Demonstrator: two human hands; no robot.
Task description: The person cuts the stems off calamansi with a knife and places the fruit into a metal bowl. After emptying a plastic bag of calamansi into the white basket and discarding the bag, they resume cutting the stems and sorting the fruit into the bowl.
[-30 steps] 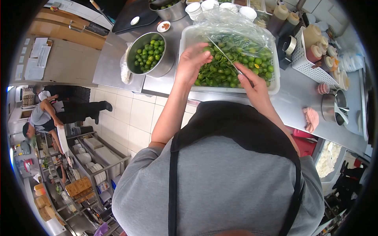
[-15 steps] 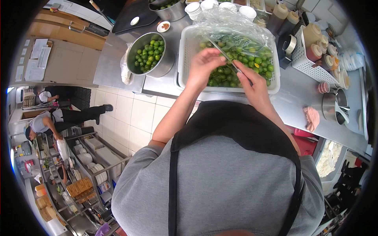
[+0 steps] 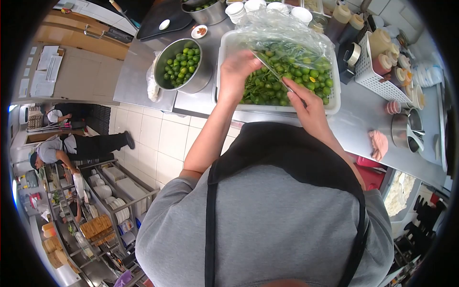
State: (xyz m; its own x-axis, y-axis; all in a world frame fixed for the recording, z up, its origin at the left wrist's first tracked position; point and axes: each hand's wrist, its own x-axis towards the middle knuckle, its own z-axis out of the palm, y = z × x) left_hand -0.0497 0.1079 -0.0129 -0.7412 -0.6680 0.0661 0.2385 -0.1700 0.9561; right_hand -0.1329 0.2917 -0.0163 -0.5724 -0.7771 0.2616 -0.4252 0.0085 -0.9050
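A white plastic basket (image 3: 334, 100) on the steel counter holds small green limes with leaves (image 3: 282, 79), partly under a clear plastic bag (image 3: 287, 33). My right hand (image 3: 306, 103) grips a thin metal tool, likely scissors (image 3: 272, 69), whose blades reach into the fruit. My left hand (image 3: 236, 71) is at the basket's left side, fingers closed on something among the leaves; what it holds is hidden. A steel bowl (image 3: 184, 64) of loose green limes stands to the left of the basket.
Squeeze bottles in a white rack (image 3: 382, 57), stacked white cups (image 3: 236, 12), a pink cloth (image 3: 378, 143) and steel pots (image 3: 404, 131) crowd the counter. Another steel bowl (image 3: 205, 9) sits at the back. A person (image 3: 71, 146) bends by a dish rack (image 3: 112, 191) on the tiled floor.
My left hand has shifted left and up within the basket, away from my right hand. The right hand and its tool have barely moved. The person in the background has changed posture.
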